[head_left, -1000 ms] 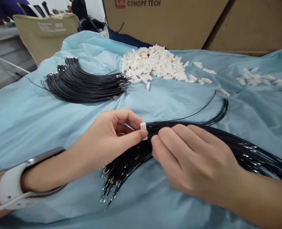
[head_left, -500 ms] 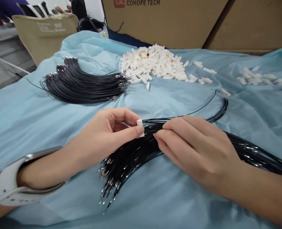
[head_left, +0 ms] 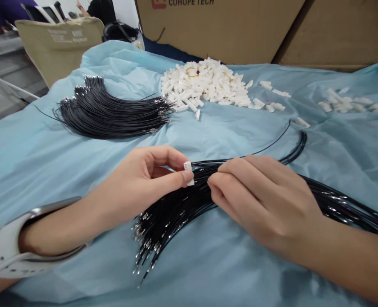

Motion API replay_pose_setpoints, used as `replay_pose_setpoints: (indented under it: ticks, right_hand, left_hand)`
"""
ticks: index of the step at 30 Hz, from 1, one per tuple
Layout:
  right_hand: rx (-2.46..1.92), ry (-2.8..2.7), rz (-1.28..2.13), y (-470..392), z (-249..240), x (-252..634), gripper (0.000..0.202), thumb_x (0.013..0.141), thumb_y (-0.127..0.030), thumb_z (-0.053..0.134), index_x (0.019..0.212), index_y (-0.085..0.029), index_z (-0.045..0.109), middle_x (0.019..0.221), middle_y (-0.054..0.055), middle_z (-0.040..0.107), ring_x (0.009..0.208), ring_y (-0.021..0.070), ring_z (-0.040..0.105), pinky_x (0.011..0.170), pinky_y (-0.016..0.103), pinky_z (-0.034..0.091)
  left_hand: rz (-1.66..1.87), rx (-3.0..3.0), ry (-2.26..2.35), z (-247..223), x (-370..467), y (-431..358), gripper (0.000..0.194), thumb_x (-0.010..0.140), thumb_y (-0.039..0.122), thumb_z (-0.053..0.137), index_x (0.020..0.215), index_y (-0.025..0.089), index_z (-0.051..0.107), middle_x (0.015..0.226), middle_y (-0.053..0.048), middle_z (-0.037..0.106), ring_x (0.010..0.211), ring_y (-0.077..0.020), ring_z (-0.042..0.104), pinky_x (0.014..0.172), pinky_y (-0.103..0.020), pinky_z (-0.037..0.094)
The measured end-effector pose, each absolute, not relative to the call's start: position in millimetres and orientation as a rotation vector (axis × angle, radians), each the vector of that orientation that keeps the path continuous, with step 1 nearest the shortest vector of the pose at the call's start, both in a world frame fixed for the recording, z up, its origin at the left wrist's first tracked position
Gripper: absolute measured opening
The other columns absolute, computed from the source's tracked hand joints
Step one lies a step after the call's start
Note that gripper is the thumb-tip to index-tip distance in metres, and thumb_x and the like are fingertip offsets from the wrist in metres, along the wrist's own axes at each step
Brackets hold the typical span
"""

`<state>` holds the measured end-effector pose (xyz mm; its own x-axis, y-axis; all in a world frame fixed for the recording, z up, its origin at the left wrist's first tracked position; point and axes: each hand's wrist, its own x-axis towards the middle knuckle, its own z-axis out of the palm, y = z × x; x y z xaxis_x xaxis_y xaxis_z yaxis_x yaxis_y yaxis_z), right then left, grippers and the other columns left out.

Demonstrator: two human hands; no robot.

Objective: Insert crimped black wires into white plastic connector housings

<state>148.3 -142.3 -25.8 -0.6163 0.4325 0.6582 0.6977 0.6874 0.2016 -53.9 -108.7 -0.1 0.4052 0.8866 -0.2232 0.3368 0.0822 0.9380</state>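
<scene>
My left hand pinches a small white connector housing between thumb and forefinger. Several black wires run rightward from the housing's upper part. My right hand is closed in a pinch just right of it, on a black wire whose metal tip shows at the housing's lower end; whether that tip is inside cannot be made out. Beneath both hands lies a thick bundle of black wires, with crimped metal ends fanned toward the lower left. My right hand hides the bundle's middle.
A second bundle of black wires lies farther back at left. Beside it is a heap of white connector housings, with a smaller group at far right. Blue cloth covers the surface. Cardboard boxes stand behind.
Both hands keep nearly the same pose, the fingers of my right hand shifting only slightly. In the background, a person at the upper left has moved.
</scene>
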Motion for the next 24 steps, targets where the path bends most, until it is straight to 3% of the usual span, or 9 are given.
replay_pose_setpoints:
  ticks: [6, 14, 24]
  right_hand:
    - [-0.950, -2.345, -0.634, -141.3, -26.8, 146.9, 0.024, 0.087, -0.007, 0.055, 0.065, -0.018, 0.057, 0.064, 0.003, 0.059, 0.056, 0.0162, 0.053, 0.053, 0.031, 0.040]
    - [-0.909, -2.350, -0.583, -141.7, -27.0, 151.2, 0.016, 0.089, -0.007, 0.055, 0.077, -0.014, 0.065, 0.075, 0.007, 0.066, 0.063, 0.0176, 0.058, 0.054, 0.032, 0.041]
    - [-0.841, -2.353, -0.456, -142.9, -26.5, 148.7, 0.020, 0.090, -0.008, 0.054, 0.073, -0.014, 0.063, 0.074, 0.007, 0.065, 0.067, 0.0176, 0.060, 0.059, 0.031, 0.046]
  left_hand:
    - [0.531, 1.497, 1.160, -0.2, -53.2, -111.3, 0.013, 0.081, 0.033, 0.071, 0.081, 0.022, 0.064, 0.063, 0.005, 0.062, 0.055, -0.0077, 0.053, 0.046, -0.014, 0.040]
    - [0.599, 1.602, 1.169, 0.1, -55.0, -107.3, 0.010, 0.081, 0.032, 0.071, 0.083, 0.023, 0.068, 0.070, 0.005, 0.065, 0.063, -0.0079, 0.058, 0.053, -0.013, 0.046]
    - [0.572, 1.507, 1.115, -0.5, -53.7, -107.7, 0.008, 0.080, 0.032, 0.072, 0.082, 0.025, 0.069, 0.070, 0.006, 0.066, 0.062, -0.0080, 0.057, 0.051, -0.013, 0.044]
